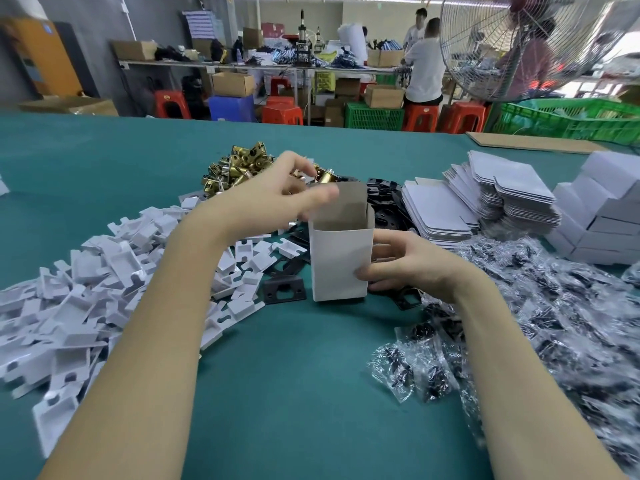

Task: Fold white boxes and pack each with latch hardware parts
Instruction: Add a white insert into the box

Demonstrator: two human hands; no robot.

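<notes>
The bench [294,393] fills the lower frame, and at centre frame one box [341,258] stands upright on it, top open, so the step looks to be packing. The right hand [408,263] grips the box's right side, fingers curled round its lower edge. The left hand [277,195] hovers over the open mouth at the box's upper left, fingers loosely apart; I cannot tell if it holds a part. Next probably comes a latch [242,164] from the gold heap behind. Heaps too many to count: white inserts [86,282] left, bags [540,320] right, black plates [284,287], flat blanks [485,199].
</notes>
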